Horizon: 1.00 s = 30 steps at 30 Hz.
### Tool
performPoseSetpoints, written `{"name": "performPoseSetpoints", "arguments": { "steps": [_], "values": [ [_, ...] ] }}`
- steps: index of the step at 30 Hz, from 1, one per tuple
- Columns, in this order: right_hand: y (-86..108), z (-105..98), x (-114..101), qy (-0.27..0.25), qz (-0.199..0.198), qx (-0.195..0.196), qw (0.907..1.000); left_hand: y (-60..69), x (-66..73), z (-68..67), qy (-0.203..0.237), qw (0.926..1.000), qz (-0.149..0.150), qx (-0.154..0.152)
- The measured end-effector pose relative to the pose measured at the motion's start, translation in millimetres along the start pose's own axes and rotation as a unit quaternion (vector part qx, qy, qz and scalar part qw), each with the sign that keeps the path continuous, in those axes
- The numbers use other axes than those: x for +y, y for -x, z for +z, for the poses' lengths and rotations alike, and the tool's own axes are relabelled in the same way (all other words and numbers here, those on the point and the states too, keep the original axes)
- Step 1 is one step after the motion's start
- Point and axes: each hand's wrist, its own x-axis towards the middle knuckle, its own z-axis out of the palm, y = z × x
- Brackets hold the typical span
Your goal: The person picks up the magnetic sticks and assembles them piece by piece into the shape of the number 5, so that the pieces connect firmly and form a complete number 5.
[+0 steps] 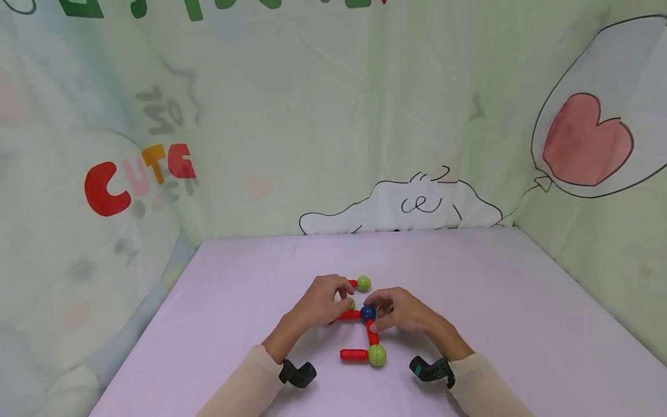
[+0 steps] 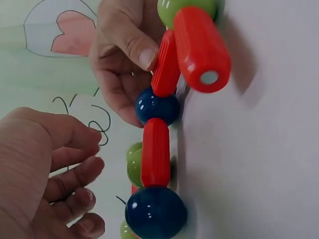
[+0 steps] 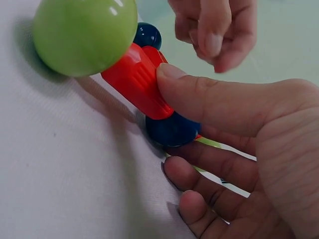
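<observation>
On the table lies a chain of red magnetic rods and balls. My right hand (image 1: 403, 310) holds it at a blue ball (image 1: 367, 313), the thumb pressing the red rod (image 3: 142, 82) joined to that ball, with fingers behind the ball. That rod runs to a green ball (image 1: 377, 355) nearer me, from which another red rod (image 1: 354, 355) points left, a silvery disc in its free end. My left hand (image 1: 324, 301) hovers over the left part, its fingers loosely bent with nothing between them. Below it, a second blue ball (image 2: 155, 213) ends a red rod (image 2: 155, 152).
Farther back on the pale table (image 1: 469, 289) sits a green ball (image 1: 363, 283) with a red rod, partly behind my left hand. Another green ball (image 1: 351, 303) shows between the hands. A printed cloth (image 1: 312, 116) hangs around the table's back and sides.
</observation>
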Motion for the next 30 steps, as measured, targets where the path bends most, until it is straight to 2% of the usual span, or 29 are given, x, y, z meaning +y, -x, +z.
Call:
{"name": "performPoseSetpoints", "arguments": {
  "steps": [2,7,14,19,23,30],
  "values": [
    [0.0,1.4,1.0,-0.001,-0.001,-0.002,1.0,-6.1,-1.4,1.0,-0.028,0.9995,-0.011,0.002],
    [-0.4,0.6,0.5,0.008,0.003,0.003,1.0,-18.3,-2.4,1.2,-0.095,0.9946,-0.031,-0.029],
    [-0.9,1.5,1.2,0.008,0.012,0.007,0.9999,-24.8,-4.8,4.2,-0.125,0.9886,-0.055,-0.064],
    [-0.1,1.9,0.6,0.001,0.008,0.004,1.0,-26.3,-4.6,6.5,-0.126,0.9876,-0.06,-0.072],
    [0.6,1.9,0.5,-0.002,0.001,0.003,1.0,-25.6,-3.6,6.6,-0.111,0.99,-0.064,-0.058],
    [0.3,0.6,2.4,0.002,-0.01,0.004,0.9999,-21.4,-0.9,3.4,-0.084,0.9952,-0.039,-0.033]
  ]
}}
